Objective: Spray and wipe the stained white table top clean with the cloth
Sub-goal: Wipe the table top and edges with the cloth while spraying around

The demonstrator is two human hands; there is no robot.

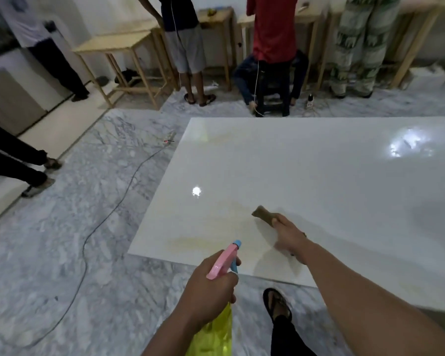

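A dark cable (105, 217) is trailing across the grey marbled floor (49, 265) at far left. Just right of it, the person's left hand (211, 283) is gripping a spray bottle (213, 332), its fingers (230, 278) curled tight around the neck below the pink and blue trigger head (225, 260). The bottle's translucent yellow body is hanging below the hand, off the near edge of the counter; how much liquid it is holding cannot be told. The nozzle is pointing toward the white counter (332, 176), where faint yellowish stains (190, 242) are showing near the front left corner and farther back.

To the right, the right hand (291, 237) is reaching over the counter, fingers clamped on a brown cloth (264, 215) that is lying against the glossy surface beside a pale stain. The hand is blurred. A sandalled foot (278, 304) is standing on the floor just below the counter's edge. Beyond, several people are standing at wooden tables (118, 44) along the wall.
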